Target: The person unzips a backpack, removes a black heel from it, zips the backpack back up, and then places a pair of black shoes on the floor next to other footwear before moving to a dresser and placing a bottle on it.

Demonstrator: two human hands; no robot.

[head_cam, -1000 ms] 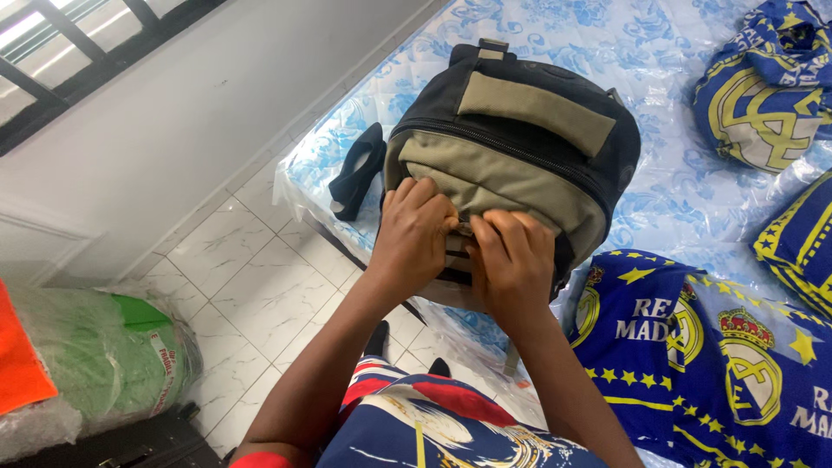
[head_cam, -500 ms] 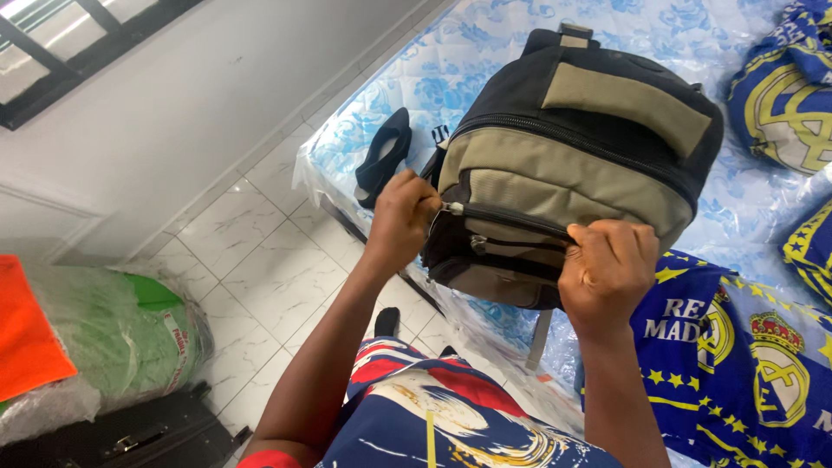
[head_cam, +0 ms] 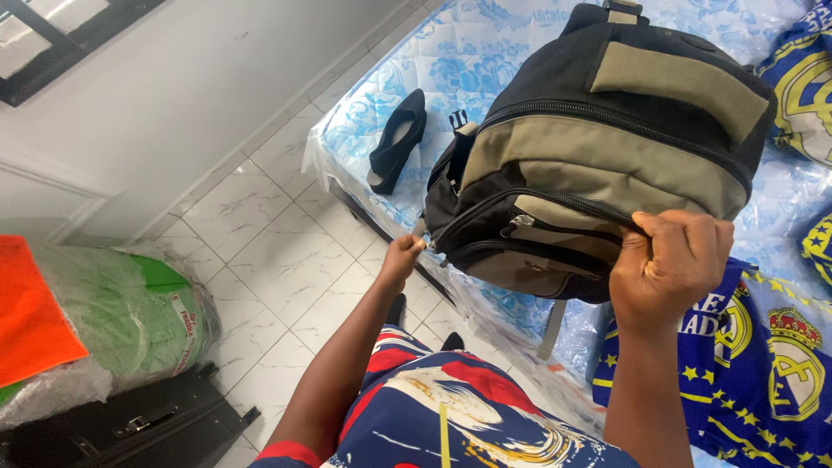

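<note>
A black and olive backpack [head_cam: 598, 139] lies on a mattress with a blue flower print [head_cam: 468, 61], its front pocket facing me. My left hand [head_cam: 404, 254] pinches a zipper pull at the pocket's lower left corner, beside the mattress edge. My right hand [head_cam: 672, 264] is closed on the fabric at the pocket's right end, holding the bag there. The zipper line curves across the pocket between both hands.
A black shoe [head_cam: 397, 143] lies on the mattress left of the bag. Blue and yellow crested cloths [head_cam: 763, 355] cover the right side. On the tiled floor [head_cam: 277, 260] stand a green plastic-wrapped bundle [head_cam: 121, 316] and a black suitcase [head_cam: 130, 425].
My hands started together at the pocket's middle. The left hand has drawn the zipper pull leftward and down around the corner, while the right hand slid right and kept its hold on the bag.
</note>
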